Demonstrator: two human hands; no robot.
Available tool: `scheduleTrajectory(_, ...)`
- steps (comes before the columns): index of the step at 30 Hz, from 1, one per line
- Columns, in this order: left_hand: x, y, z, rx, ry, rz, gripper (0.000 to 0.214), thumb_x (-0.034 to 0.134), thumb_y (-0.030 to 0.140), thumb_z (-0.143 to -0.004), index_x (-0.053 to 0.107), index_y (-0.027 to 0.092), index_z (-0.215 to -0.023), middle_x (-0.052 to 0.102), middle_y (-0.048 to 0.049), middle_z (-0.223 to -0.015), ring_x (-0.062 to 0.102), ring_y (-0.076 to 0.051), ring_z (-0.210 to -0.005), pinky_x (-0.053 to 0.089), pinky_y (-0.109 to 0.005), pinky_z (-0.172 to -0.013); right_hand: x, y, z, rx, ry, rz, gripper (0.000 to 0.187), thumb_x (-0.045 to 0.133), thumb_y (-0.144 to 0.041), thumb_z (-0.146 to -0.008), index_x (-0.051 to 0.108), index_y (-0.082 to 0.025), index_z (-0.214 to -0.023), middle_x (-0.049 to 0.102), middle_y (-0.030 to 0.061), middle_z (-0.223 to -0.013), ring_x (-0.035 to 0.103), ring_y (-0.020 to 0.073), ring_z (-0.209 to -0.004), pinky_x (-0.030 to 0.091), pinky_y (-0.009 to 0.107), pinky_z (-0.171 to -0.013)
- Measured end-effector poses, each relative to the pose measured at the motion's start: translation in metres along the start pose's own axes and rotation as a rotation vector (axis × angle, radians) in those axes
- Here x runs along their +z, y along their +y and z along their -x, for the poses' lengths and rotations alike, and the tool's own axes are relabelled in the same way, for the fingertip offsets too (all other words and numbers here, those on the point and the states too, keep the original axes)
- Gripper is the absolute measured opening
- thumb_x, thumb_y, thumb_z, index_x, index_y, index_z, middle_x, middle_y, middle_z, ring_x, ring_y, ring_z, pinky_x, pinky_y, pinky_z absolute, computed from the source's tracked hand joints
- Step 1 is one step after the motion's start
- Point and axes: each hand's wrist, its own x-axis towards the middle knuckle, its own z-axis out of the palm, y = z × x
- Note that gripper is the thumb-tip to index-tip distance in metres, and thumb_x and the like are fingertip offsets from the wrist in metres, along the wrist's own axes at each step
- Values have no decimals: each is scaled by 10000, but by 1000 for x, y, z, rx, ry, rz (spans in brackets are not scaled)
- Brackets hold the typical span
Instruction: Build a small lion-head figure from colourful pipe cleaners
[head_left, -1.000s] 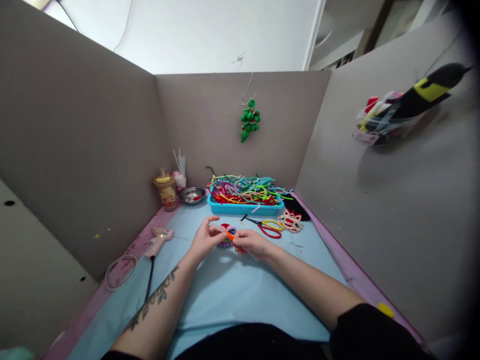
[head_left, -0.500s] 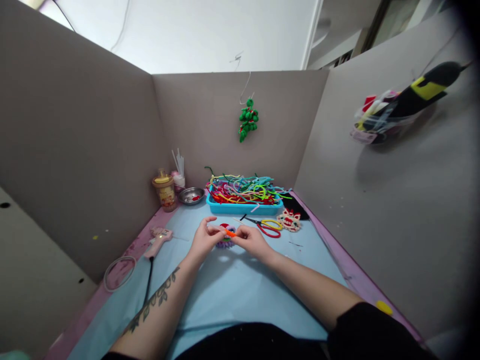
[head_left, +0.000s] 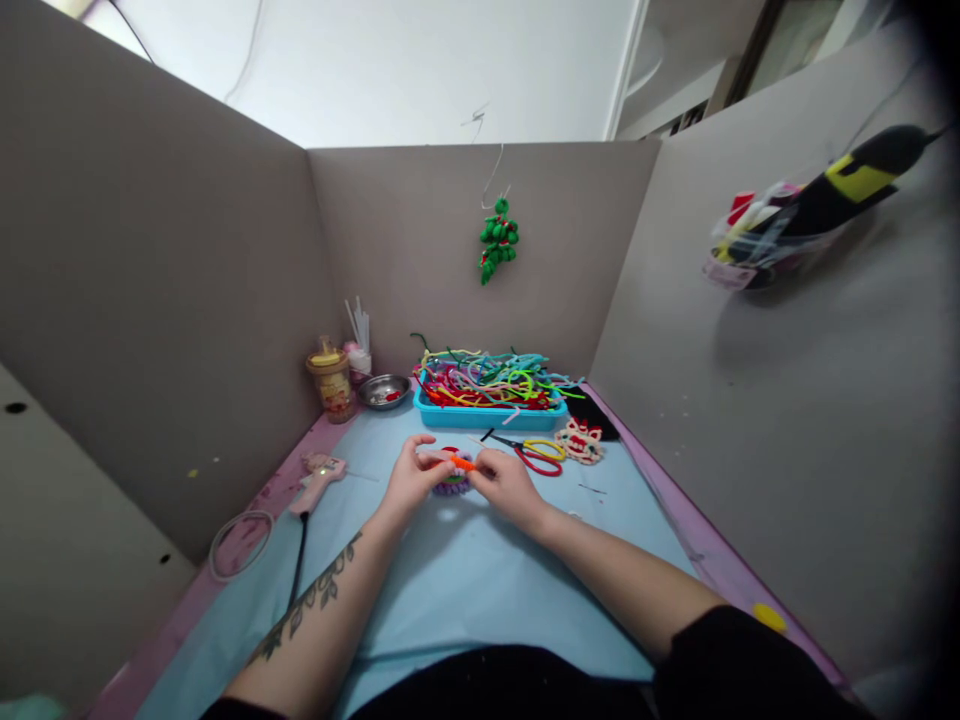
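Over the blue cloth (head_left: 465, 590), the left hand (head_left: 409, 480) and right hand (head_left: 514, 488) pinch an orange strip (head_left: 463, 464) between them, beside a purple-edged ornament (head_left: 452, 488); scissors (head_left: 537, 455) lie far right of them.

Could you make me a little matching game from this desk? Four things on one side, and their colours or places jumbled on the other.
1. Scissors
2. Glue gun
3. Leafy-looking ornament
4. Orange piece

A. Hanging in front of the back panel
B. Between the left hand and right hand
C. Pink
D. Partly red, partly yellow

Pairs: 1-D, 2-C, 3-A, 4-B
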Motion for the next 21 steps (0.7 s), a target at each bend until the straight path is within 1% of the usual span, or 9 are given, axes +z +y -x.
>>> scheduleTrajectory(4, 1, 0, 0, 30, -10, -25, 612, 814, 273, -557, 402, 195, -1004, 722, -32, -771, 697, -211, -768, 518, -332, -750, 0, 0, -1, 33, -7, -34, 160, 541, -204, -752, 498, -187, -599, 487, -25, -584, 446, 122, -580, 313, 230, -563)
scheduleTrajectory(7, 1, 1, 0, 41, 28, -73, 597, 810, 293, -562, 416, 191, -999, 717, -29, -750, 691, -195, -714, 515, -307, -712, -1, 0, -1, 21, -17, -36, 147, 539, -210, -764, 517, -188, -620, 511, -16, -601, 464, 128, -594, 326, 232, -574)
scheduleTrajectory(10, 0, -1, 0, 31, 52, -85, 594, 811, 313, -555, 421, 192, -987, 712, -23, -728, 681, -182, -668, 508, -291, -679, -2, 0, 0, -69, -7, 53, 157, 519, -208, -796, 528, -189, -641, 522, -2, -622, 472, 137, -618, 337, 240, -601)
scheduleTrajectory(14, 0, -5, -2, -8, 85, -80, 566, 813, 298, -536, 413, 197, -924, 674, 29, -616, 643, -145, -567, 474, -243, -604, -6, 2, 2, -252, 5, 334, 216, 472, -218, -854, 551, -189, -655, 544, 32, -664, 485, 158, -680, 330, 258, -639)
scheduleTrajectory(17, 2, -8, -3, -67, 150, -94, 523, 797, 232, -528, 402, 201, -871, 612, 83, -519, 593, -124, -488, 438, -226, -550, -7, 3, 2, -362, 0, 518, 263, 439, -211, -881, 568, -188, -653, 543, 49, -649, 470, 165, -674, 305, 271, -619)
scheduleTrajectory(19, 3, -10, -3, -114, 191, -84, 515, 785, 202, -518, 397, 202, -857, 581, 103, -492, 582, -129, -473, 432, -235, -540, -7, 4, 2, -402, -17, 564, 275, 428, -195, -888, 580, -187, -659, 541, 55, -628, 457, 165, -655, 292, 276, -604)
scheduleTrajectory(21, 3, -11, -4, -136, 208, -66, 520, 780, 197, -510, 394, 200, -859, 573, 107, -493, 591, -138, -488, 435, -243, -550, -6, 4, 2, -397, -28, 561, 274, 429, -188, -887, 588, -184, -665, 547, 60, -623, 459, 165, -653, 293, 276, -604)
